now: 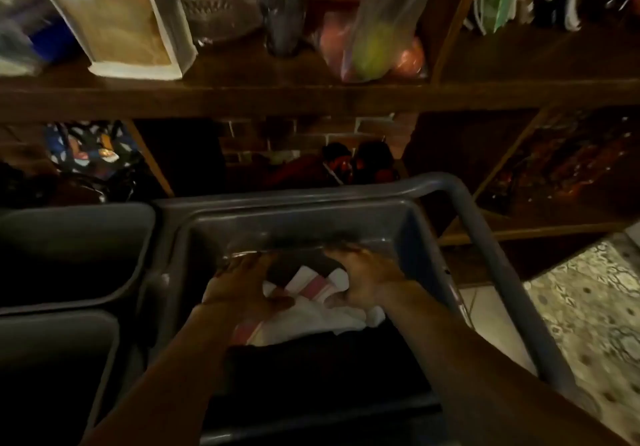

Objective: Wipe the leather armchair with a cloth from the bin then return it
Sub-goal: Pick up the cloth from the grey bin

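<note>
While reaching into bin (408, 234), left hand (242, 286), right hand (367, 279) press cloth (322, 314).

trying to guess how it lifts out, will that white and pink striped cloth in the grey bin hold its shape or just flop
The cloth will likely flop: it already lies crumpled and folded over itself in the grey bin. It looks thin, so probably light for its size. Its bunched folds between the left hand and right hand suggest it gathers easily and won't slip.
</note>
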A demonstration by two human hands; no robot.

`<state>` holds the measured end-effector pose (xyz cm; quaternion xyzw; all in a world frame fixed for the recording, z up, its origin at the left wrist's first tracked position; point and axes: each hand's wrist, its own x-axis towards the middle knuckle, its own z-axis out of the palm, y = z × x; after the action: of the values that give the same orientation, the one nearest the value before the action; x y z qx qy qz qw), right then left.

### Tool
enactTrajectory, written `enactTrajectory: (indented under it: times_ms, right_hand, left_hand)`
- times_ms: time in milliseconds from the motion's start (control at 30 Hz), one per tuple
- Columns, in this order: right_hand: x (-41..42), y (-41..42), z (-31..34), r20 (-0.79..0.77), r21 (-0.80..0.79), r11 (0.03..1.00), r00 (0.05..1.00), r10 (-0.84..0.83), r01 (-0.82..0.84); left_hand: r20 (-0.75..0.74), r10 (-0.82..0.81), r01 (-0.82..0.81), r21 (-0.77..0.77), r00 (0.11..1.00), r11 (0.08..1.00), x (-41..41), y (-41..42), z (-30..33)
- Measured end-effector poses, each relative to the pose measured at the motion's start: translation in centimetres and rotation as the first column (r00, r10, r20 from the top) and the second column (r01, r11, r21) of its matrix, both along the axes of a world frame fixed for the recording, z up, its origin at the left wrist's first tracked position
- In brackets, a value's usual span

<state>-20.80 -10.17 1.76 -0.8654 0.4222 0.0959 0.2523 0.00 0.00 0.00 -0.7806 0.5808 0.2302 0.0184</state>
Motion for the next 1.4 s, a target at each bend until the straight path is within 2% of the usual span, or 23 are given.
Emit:
enactTrajectory:
  times_ms: [67,200,400,467,600,667,933,1200,1400]
  right_hand:
    - [0.2,0.0,-1.6,-0.053,0.014,1.000,0.998,0.023,-0.022]
    - [0.1,0.5,-5.9,-0.177,0.079,0.997,0.984,0.001,0.014]
    - [0.5,1.0,-10.3,-0.314,0.151,0.988,0.949,0.028,0.021]
    - [0.8,1.3,-11.3,-0.348,0.149,0.989,0.936,0.049,0.004]
    - [1.2,2.2,-12.6,-0.259,0.007,1.000,0.966,-0.019,0.022]
    - [1.1,2.4,-12.3,-0.186,0.018,0.998,0.981,-0.060,0.064]
    - [1.0,2.0,-7.1,-0.122,-0.101,0.990,0.986,-0.109,0.097]
    - [-0.3,0.5,3.1,-0.065,-0.331,0.935,0.985,-0.157,0.128]
    - [-1.9,0.5,11.4,-0.003,-0.466,0.866,0.978,-0.206,0.181]
  left_hand:
    - [-0.045,-0.006,0.009,0.070,0.999,0.998,0.3,0.2,-1.8]
    - [-0.031,-0.121,0.125,0.230,0.992,0.965,0.1,0.7,-6.3]
    - [-0.086,-0.172,0.189,0.268,0.981,0.945,-0.1,0.1,-10.5]
    - [-0.064,-0.189,0.200,0.268,0.980,0.943,-0.3,0.2,-11.4]
    - [-0.080,-0.127,0.143,0.236,0.989,0.961,-0.8,0.2,-12.6]
    - [-0.109,-0.094,0.114,0.195,0.990,0.974,-0.6,0.1,-12.3]
    - [-0.099,-0.072,0.082,0.105,0.993,0.991,0.0,-1.1,-5.7]
    - [0.145,-0.172,0.193,-0.150,0.974,0.970,-1.0,-3.2,4.4]
    - [0.223,-0.189,0.261,-0.366,0.957,0.893,-2.3,-3.6,12.5]
